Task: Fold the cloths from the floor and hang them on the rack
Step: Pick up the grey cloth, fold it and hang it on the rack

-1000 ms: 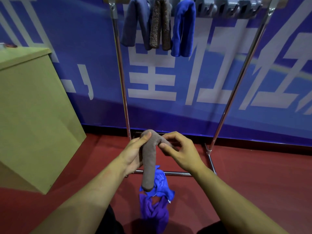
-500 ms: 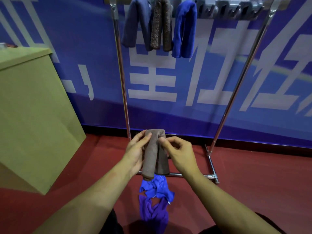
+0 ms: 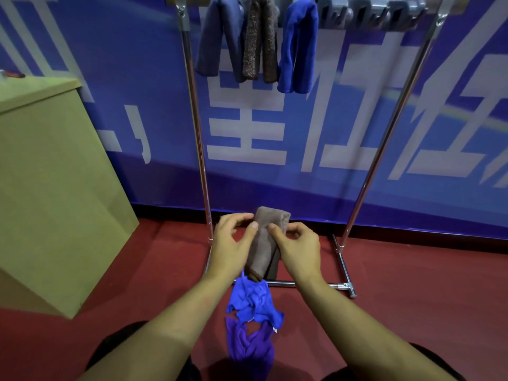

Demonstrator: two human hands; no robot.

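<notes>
- Brown cloth (image 3: 265, 243): folded over into a narrow doubled strip, fold at top, two loose ends hanging down; held up in the air between both hands, low in front of the rack's base, above the floor.
- Left hand (image 3: 233, 243): thumb and fingers curled round the strip's left edge near the top, pinching it.
- Right hand (image 3: 298, 244): thumb tip pressed on the front of the strip, fingers curled behind; pinching the right edge.
- Both forearms bare, reaching in from the bottom corners.
- Blue cloth (image 3: 254, 302): crumpled on the red floor (image 3: 412, 292), directly under the held strip, just in front of the rack's lower crossbar.
- Purple cloth (image 3: 250, 346): crumpled too, touching the blue one on its near side.
- Rack (image 3: 196, 138): chrome uprights, floor-level crossbar, grey toothed top rail.
- Hung on the rail's left part, side by side and touching: a slate-blue cloth (image 3: 218, 37), a mottled brown cloth (image 3: 259, 39), a bright blue cloth (image 3: 298, 45). All draped over, ends hanging.
- Rest of the rail to the right: bare grey teeth.
- Blue banner (image 3: 330, 138) with large white characters behind the rack.
- Tan cabinet (image 3: 55, 188) at left, on the floor; small dark item on its top at the far edge, too small to identify.
</notes>
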